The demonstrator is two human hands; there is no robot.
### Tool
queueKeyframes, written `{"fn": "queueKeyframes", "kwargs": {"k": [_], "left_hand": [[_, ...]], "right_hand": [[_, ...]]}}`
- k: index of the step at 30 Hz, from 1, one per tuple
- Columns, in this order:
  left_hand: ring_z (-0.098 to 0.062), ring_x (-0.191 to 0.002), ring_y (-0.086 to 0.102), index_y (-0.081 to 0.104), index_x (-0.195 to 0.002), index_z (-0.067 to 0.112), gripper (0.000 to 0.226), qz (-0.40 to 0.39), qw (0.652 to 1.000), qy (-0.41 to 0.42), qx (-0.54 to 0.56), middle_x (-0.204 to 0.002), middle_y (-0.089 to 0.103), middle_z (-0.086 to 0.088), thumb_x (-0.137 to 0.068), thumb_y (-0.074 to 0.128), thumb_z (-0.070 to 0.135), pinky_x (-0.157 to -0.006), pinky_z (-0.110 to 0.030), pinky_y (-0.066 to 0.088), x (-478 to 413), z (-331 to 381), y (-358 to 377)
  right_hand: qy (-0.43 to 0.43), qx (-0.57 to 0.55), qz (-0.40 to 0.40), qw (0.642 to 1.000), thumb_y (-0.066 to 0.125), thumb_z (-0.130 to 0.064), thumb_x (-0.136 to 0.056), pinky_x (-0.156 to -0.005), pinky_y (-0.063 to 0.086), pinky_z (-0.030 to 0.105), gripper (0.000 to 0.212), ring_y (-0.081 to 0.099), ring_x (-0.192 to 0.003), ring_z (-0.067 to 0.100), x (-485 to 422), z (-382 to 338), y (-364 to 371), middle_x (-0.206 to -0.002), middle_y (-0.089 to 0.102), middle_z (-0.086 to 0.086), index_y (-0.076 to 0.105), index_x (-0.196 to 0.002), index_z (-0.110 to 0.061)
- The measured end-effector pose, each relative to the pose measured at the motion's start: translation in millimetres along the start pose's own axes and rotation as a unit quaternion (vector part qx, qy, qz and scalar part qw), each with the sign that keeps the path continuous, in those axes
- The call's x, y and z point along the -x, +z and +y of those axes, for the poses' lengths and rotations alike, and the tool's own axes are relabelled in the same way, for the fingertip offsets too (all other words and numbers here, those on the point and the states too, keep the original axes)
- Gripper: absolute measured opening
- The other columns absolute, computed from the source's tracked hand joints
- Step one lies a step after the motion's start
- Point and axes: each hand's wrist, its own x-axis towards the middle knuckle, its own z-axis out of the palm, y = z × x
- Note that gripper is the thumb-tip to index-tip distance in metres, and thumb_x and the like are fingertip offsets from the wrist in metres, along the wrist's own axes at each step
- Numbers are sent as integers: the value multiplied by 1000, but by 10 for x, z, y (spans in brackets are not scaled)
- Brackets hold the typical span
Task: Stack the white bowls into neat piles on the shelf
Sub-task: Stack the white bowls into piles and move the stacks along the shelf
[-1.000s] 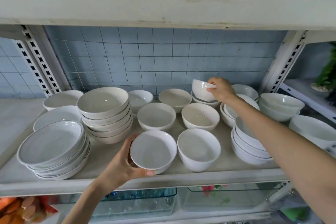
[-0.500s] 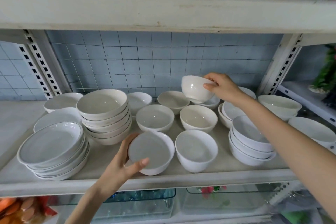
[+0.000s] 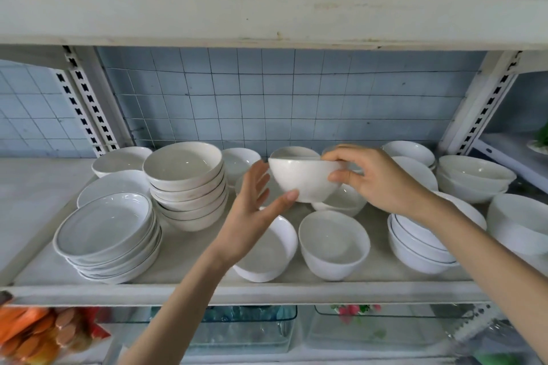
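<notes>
Right hand grip: the right hand (image 3: 376, 184) pinches one small white bowl (image 3: 302, 181) at its right rim, fingers over the lip and thumb on the outer wall.
Left hand: the left hand (image 3: 252, 210) is flat with straight fingers. Only the thumb tip touches the bowl's lower wall, and the hand holds nothing.
Bowl position: upright in the air above the middle of the shelf (image 3: 267, 293), over the loose bowls (image 3: 335, 246).
Risk, slip: a one-sided rim pinch on glazed ware may let the bowl rotate and drop.
Risk, impact: a drop would likely chip the loose bowls beneath.
Risk, misfit: seating it in a wider bowl would give a leaning pile.
Count, loose bowls: two at the near edge; at least three farther back, partly hidden.
Count, piles: deep-bowl pile (image 3: 184, 187) at left, about six; shallow-dish pile (image 3: 106, 234) at near left, about five; banded pile (image 3: 421, 246) at near right, three.
</notes>
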Motion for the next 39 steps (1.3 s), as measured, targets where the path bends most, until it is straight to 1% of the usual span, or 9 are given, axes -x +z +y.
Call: {"fn": "queueKeyframes", "kwargs": {"k": [2, 5, 10, 15, 21, 26, 29, 33, 39], "left_hand": [[0, -113, 56, 40, -122, 32, 63, -15, 1000, -2, 26, -124, 56, 6, -69, 76, 32, -89, -21, 48, -60, 7, 31], [3, -98, 62, 40, -115, 37, 68, -11, 999, -5, 49, -111, 62, 12, -57, 77, 38, -74, -14, 49, -81, 19, 48], [-2, -102, 63, 41, -122, 30, 83, 25, 997, 11, 78, -114, 63, 7, -49, 80, 30, -78, -18, 51, -20, -15, 52], [-15, -118, 56, 28, -141, 6, 112, 43, 996, 51, 66, -131, 54, -9, -47, 85, 28, -92, -21, 48, 40, -24, 37], [-15, -122, 51, 30, -136, 9, 113, 42, 994, 77, 62, -132, 49, -7, -48, 87, 52, -93, -19, 44, 124, 48, 65], [-12, -124, 51, 34, -133, 22, 100, 8, 996, 73, 50, -132, 53, 3, -52, 88, 45, -96, -20, 43, 121, 54, -8], [-8, -124, 51, 36, -132, 30, 99, 11, 996, 71, 48, -135, 50, -2, -49, 87, 48, -95, -17, 43, 121, 108, -60], [-10, -123, 52, 31, -141, 15, 116, 29, 996, 62, 49, -133, 53, 2, -46, 89, 46, -99, -25, 45, 123, 235, -237], [-11, -114, 59, 47, -126, 15, 85, 51, 997, 57, 8, -118, 64, 4, -52, 85, 31, -90, -22, 49, 141, 395, -675]], "right_hand": [[-28, 1, 0, 1000, 64, -5, -85, -80, 37, 6, 20, 53, -87, -8, 52, -53, 46, -88, 60, -29, 65, -96, -22], [-56, 6, 23, 998, 63, -16, -80, -78, 36, 5, 21, 52, -83, -9, 102, -67, 96, -88, 56, -33, 69, -99, -8], [-77, -8, 60, 995, 69, -23, -77, -92, 35, 10, 25, 53, -101, -3, 185, -1, 156, -104, 57, -19, 68, -102, -16], [58, -214, 35, 974, 75, -63, -60, -103, 36, 15, 87, 37, -130, -6, 273, 94, 267, -137, 39, -20, 31, -132, -39], [65, -331, -12, 941, 77, -56, -61, -90, 46, 18, 87, 50, -123, 5, 294, -46, 377, -134, 49, -4, 35, -131, -27], [77, -348, 29, 934, 83, -58, -49, -89, 48, 21, 108, 52, -122, 11, 273, -73, 408, -136, 48, 5, 33, -136, -17], [72, -353, 41, 932, 83, -60, -48, -87, 47, 18, 102, 52, -120, 6, 229, -97, 425, -132, 51, -4, 36, -132, -24], [52, -368, 56, 927, 81, -59, -52, -87, 46, 15, 96, 54, -116, 1, 70, -185, 490, -130, 51, -4, 38, -130, -22], [27, -379, 29, 924, 81, -47, -57, -86, 46, 15, 85, 55, -113, 0, -293, -389, 696, -126, 52, -3, 40, -127, -21]]}}
